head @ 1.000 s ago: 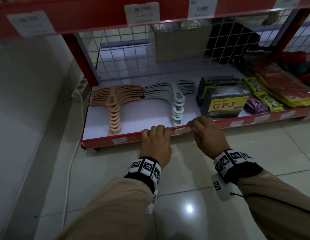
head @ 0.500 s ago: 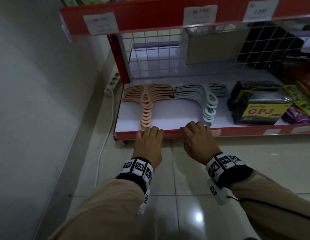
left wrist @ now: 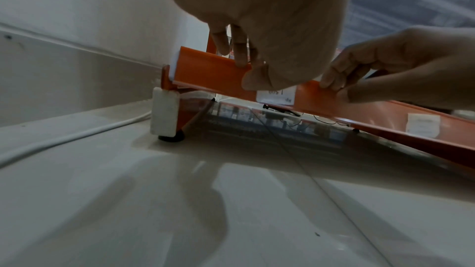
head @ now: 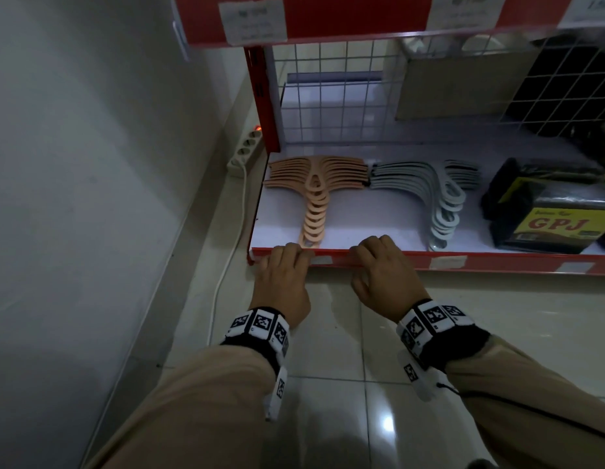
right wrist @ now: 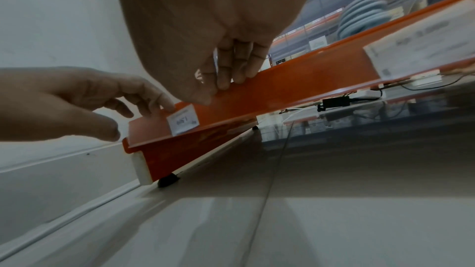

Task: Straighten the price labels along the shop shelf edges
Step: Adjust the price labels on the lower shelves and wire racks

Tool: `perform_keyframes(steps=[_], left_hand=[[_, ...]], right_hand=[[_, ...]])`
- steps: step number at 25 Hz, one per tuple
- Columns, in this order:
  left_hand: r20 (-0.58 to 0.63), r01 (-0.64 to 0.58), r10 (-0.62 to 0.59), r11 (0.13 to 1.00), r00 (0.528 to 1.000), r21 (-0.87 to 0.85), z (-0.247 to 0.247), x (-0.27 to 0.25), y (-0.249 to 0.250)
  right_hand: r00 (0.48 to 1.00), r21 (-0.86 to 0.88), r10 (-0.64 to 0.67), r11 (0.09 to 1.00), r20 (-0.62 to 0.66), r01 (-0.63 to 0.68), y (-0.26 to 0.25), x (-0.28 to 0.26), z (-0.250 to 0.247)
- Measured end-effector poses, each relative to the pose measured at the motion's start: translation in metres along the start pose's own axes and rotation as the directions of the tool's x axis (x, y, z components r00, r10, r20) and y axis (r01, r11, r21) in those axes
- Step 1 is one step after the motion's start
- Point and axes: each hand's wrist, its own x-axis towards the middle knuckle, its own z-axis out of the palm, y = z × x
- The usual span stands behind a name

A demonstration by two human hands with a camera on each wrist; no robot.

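A small white price label (head: 323,261) sits on the red front edge (head: 497,262) of the bottom shelf, near its left end. My left hand (head: 287,253) has its fingers curled over the top of the edge, with its thumb (left wrist: 257,82) on the label (left wrist: 279,95). In the right wrist view its fingertip touches the top of the label (right wrist: 183,122). My right hand (head: 372,248) pinches the edge just right of the label, fingers (right wrist: 231,76) on top and thumb in front.
Peach hangers (head: 314,198), grey hangers (head: 443,204) and a black GPJ pack (head: 558,225) lie on the shelf. More labels (head: 448,262) follow to the right. An upper shelf edge (head: 362,15) overhangs. A power strip (head: 245,150), white cable (head: 226,265) and wall (head: 91,164) stand left.
Both hands have slid left along the bottom shelf edge, from the label in front of the grey hangers to the leftmost label by the peach hangers.
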Motion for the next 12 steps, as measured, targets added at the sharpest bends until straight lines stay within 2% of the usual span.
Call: perform_keyframes(steps=[4,6,12], left_hand=[[0.012,-0.019,0.019,1.000,1.000,0.018,0.000,-0.001,-0.002],[0.005,-0.004,0.004,1.000,1.000,0.010,-0.001,-0.002,-0.002],[0.028,0.008,-0.008,1.000,1.000,-0.005,0.000,0.002,-0.006]], right_hand=[[0.995,0.052,-0.088,0.995,-0.042,0.090,-0.019,0.009,0.010],[0.993,0.043,-0.119,0.992,-0.017,0.119,-0.028,0.015,0.015],[0.996,-0.095,-0.053,0.994,0.070,0.059,-0.043,0.025,0.017]])
